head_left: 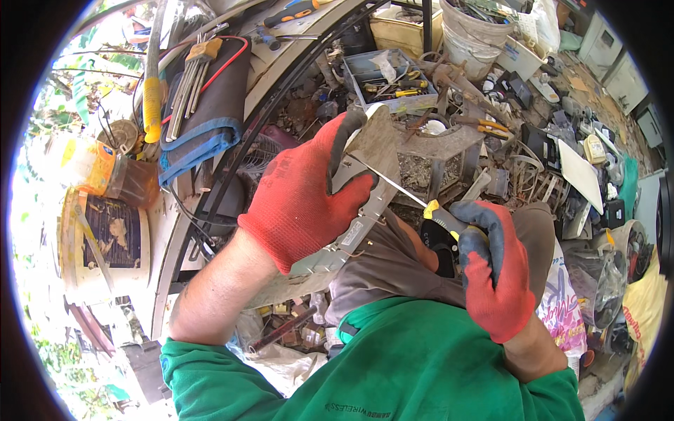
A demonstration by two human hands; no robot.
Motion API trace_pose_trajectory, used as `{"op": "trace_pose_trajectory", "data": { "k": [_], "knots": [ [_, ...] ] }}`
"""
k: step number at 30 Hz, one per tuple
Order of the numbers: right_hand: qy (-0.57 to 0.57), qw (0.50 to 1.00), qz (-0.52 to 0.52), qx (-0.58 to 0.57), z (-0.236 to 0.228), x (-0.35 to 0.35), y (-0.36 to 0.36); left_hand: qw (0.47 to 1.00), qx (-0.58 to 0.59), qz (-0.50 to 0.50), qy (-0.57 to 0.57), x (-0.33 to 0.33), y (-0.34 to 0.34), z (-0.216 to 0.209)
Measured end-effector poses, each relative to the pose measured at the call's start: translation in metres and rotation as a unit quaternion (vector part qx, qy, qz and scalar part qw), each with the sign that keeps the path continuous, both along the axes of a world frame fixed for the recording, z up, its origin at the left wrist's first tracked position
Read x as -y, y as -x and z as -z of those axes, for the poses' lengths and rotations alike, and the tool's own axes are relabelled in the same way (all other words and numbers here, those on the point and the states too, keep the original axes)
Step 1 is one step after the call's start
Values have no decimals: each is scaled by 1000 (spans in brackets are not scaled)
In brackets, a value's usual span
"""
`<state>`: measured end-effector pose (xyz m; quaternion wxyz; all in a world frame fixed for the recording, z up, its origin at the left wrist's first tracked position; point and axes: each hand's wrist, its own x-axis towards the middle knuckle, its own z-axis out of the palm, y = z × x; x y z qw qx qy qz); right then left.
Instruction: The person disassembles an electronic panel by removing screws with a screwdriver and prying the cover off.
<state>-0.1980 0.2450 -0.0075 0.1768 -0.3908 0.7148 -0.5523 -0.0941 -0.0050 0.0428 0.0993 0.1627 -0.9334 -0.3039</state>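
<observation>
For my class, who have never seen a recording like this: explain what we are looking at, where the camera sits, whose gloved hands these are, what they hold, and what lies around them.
There is no machine here. One wide fisheye camera worn on a person's head looks down, so straight edges bend near the rim. The two hands belong to that person, both in red gloves with dark fingertips. The left hand grips a flat grey metal plate with small holes along its edge. The right hand holds a yellow-and-black-handled screwdriver, its thin shaft reaching to the plate. Around them lies clutter: a grey plastic tray of small tools, a white bucket and a set of long metal keys on dark cloth.
</observation>
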Motion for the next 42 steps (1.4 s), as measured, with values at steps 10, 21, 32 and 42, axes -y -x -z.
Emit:
{"op": "trace_pose_trajectory", "data": {
  "k": [10,21,32,42],
  "knots": [
    [95,991,80,43,0,11,2,999,-31,7,11,3,0,4],
    [116,979,48,-159,13,10,14,1000,-22,2,-2,3,-1,2],
    [146,982,41,-113,16,13,0,996,-70,32,45,10,-2,10],
    [141,975,24,-168,12,9,13,1000,-21,6,20,2,-3,2]
  ]
}}
